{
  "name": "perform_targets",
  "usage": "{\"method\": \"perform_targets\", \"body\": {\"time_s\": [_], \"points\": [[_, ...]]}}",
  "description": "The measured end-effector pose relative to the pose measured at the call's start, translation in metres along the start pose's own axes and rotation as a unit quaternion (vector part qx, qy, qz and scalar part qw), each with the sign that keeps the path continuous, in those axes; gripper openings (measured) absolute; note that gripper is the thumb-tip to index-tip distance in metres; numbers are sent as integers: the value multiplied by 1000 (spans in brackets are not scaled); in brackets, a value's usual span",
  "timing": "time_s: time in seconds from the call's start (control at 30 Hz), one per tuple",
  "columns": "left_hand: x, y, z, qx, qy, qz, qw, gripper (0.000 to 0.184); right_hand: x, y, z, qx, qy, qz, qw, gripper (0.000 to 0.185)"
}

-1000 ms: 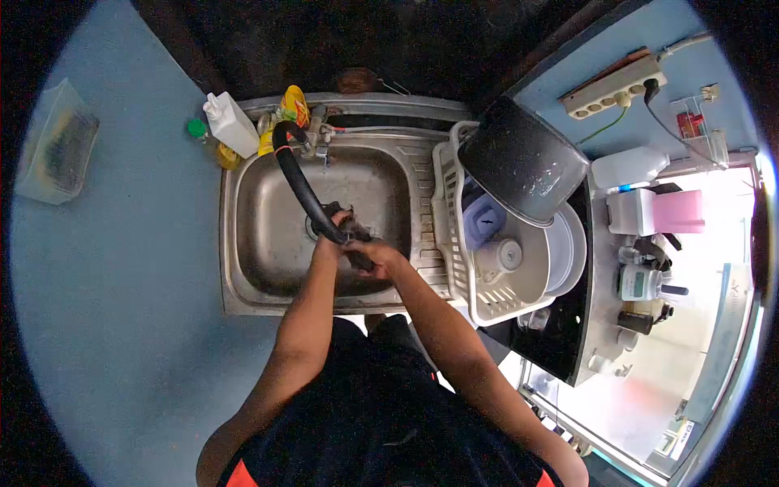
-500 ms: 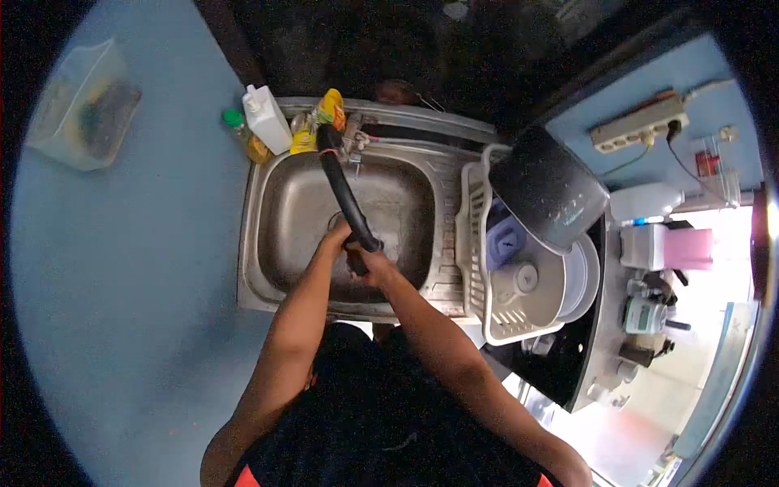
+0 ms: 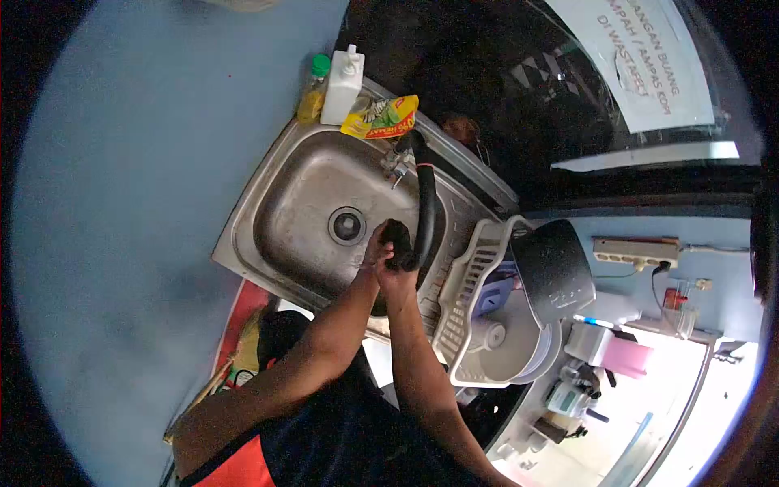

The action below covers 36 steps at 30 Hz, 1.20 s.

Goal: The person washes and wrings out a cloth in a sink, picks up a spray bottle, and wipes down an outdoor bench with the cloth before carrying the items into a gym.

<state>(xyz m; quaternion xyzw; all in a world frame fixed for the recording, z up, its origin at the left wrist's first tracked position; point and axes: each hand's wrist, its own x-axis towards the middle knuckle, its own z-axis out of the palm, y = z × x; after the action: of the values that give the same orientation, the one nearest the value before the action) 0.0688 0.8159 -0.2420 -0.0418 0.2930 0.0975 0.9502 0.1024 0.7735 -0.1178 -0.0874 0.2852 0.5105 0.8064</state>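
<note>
At the lower left of the frame, a broom [image 3: 248, 345] stands beside the blue wall, near the person's sleeve. Towards the upper middle, a green-capped bottle [image 3: 313, 99], a white pump bottle [image 3: 342, 91] and a yellow pouch [image 3: 381, 118] stand in a row at the rim of the sink [image 3: 304, 191]. The drain [image 3: 347, 226] lies bare left of the hands.

Near the centre, the left hand [image 3: 375, 247] presses up against the left side of a dark item [image 3: 397, 234]. Its fingers are mostly hidden, so I cannot tell whether they pinch or lie flat. The dark item is held over the basin, right of the drain; its kind is too unclear to name. The right hand [image 3: 396, 277] sits just below, its fingers seemingly curled round the lower part. The black hose [image 3: 428, 207] curves down from the tap [image 3: 395, 165], its lower end close beside the item; no stream is plain to see.

To do this well, I would keep the item low within the basin and beneath the hose's mouth, one hand steadying while the other turns it, both clear of the rim. A wet surface could slip, so a firm grip matters. Further right, the white dish rack [image 3: 459, 312], with a black pot [image 3: 554, 268] leaning on it, stands near the right forearm, so the elbow should stay in.
</note>
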Motion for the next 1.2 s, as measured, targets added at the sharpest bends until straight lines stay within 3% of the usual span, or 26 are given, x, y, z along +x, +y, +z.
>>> {"method": "perform_targets", "body": {"time_s": [0.1, 0.17, 0.23, 0.3, 0.33, 0.43, 0.47, 0.53, 0.6, 0.63, 0.67, 0.7, 0.73, 0.77, 0.8, 0.83, 0.87, 0.97, 1.0, 1.03, 1.07, 1.13, 1.2], "points": [[-25, 12, 14, 26, -16, -28, 999, 53, 10, -6, -20, 24, -65, 56, 996, 36], [-48, 19, 19, 35, -40, -62, 997, 52, 6, 3, 9, 5, 32, 22, 999, 34], [-55, 29, 19, 64, -64, -75, 993, 50, 17, -8, -5, -141, 78, 47, 986, 25], [-28, 33, 12, 171, -17, -37, 985, 49, 2, -18, -24, -305, 86, 81, 945, 21], [21, 32, 9, 325, 101, 18, 940, 47, -5, -26, -45, -457, -1, 37, 889, 20], [32, 37, 16, 673, 114, 70, 727, 54, -7, -18, -33, -679, 278, 73, 675, 28], [32, 33, 15, 744, 133, 87, 649, 56, -5, -20, -40, -786, 178, 36, 591, 31], [52, 25, 10, 798, 205, 149, 546, 62, 4, -23, -48, -732, 196, 15, 652, 31], [57, 30, 11, 730, 212, 93, 643, 68, 4, -21, -60, -669, 219, -4, 710, 33], [50, 32, 18, 690, 215, 63, 688, 72, 4, -23, -56, -510, 201, 24, 836, 32], [35, 39, 15, 499, 68, -5, 864, 69, 7, -31, -49, -327, 174, 47, 927, 32], [13, 49, 20, 270, -26, -135, 953, 67, 10, -36, -41, -127, 137, 61, 981, 31], [-7, 47, 27, 130, -26, -101, 986, 57, 14, -38, -33, -106, 146, 44, 983, 31], [-18, 36, 28, -11, -20, -68, 997, 49, 16, -39, -20, -81, 155, 25, 984, 31], [-19, 22, 23, -25, -48, -24, 998, 44, 15, -22, 0, -113, 121, -88, 982, 31], [-17, 6, 10, -40, -74, 17, 996, 40, 14, -30, 5, -115, 141, -48, 982, 31], [-18, -6, 2, -55, -101, 57, 992, 37, 20, -33, -5, -131, 144, -97, 976, 32], [-34, -12, 17, -81, -7, 72, 994, 41, 32, -19, -12, -188, 138, -184, 955, 36], [-6, -11, -16, -75, -65, 30, 995, 40, 11, 1, 19, -159, 189, -183, 952, 32], [-46, 0, 32, -34, -85, 70, 993, 38, 31, 2, -25, -343, 102, -260, 897, 26], [-56, 5, 46, -13, -99, 78, 992, 37, 52, 1, -70, -483, 34, -361, 797, 22], [-42, 8, 34, 17, -124, 83, 989, 36, 38, 15, -37, -247, 39, -275, 928, 21], [-27, 12, 24, 49, -147, 95, 983, 35, -4, 30, 22, -4, 101, -215, 971, 20]]}}
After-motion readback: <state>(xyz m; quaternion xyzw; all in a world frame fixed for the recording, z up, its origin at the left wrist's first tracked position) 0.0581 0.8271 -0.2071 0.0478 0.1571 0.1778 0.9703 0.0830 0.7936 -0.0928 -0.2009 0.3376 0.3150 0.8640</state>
